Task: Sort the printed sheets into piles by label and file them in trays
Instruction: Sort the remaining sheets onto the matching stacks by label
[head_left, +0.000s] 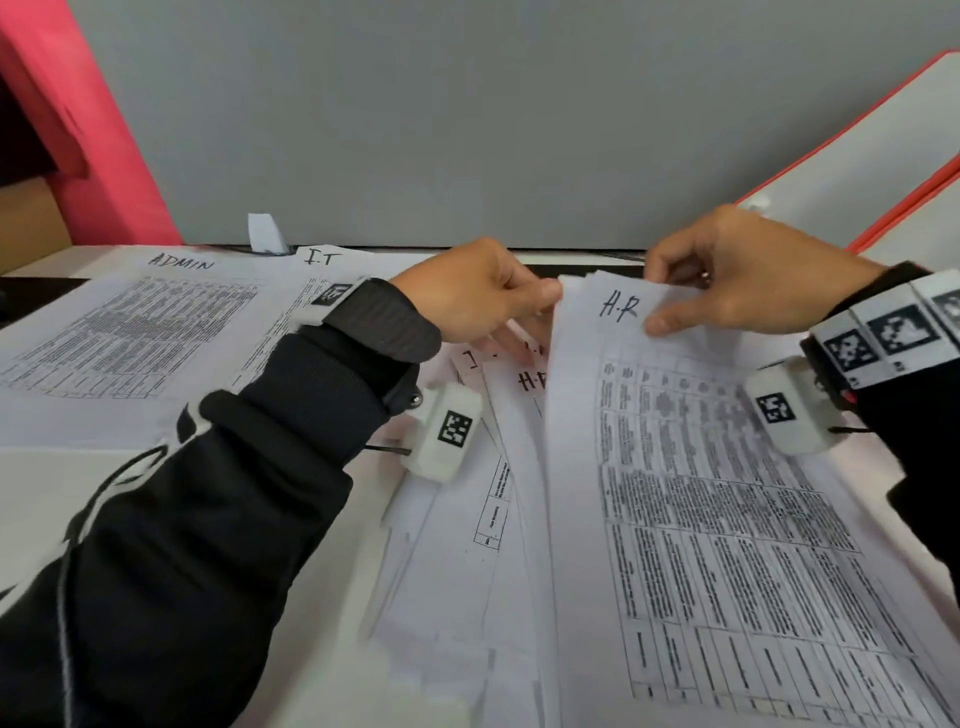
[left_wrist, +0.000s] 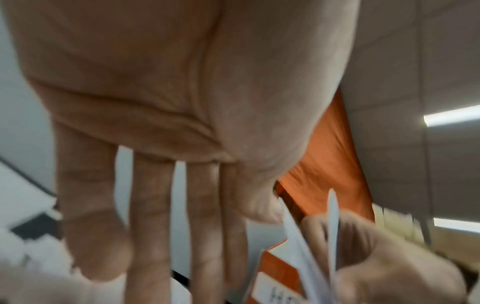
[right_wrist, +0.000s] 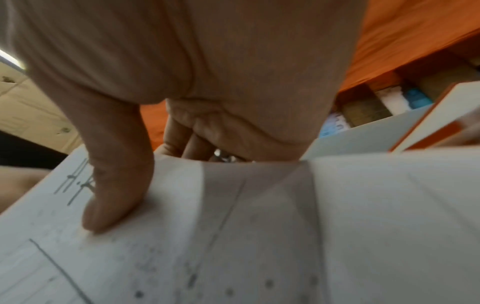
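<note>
On the worktop (head_left: 62, 483), our right hand (head_left: 748, 275) pinches the HR sheet (head_left: 675, 467); left hand (head_left: 478, 296) pinches its corner. Thin, floppy paper: we judge top-edge holds best.

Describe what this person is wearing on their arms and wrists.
Both arms are in black sleeves; the left sleeve carries white curved markings. Each wrist has a dark strap holding white blocks printed with black square codes, one under the left wrist and several on the right wrist. Thin black cables lead from the blocks. Both hands are bare.

ADMIN sheet (head_left: 156, 332), I.T sheet (head_left: 311, 270), H.R sheet (head_left: 649, 415)
</note>
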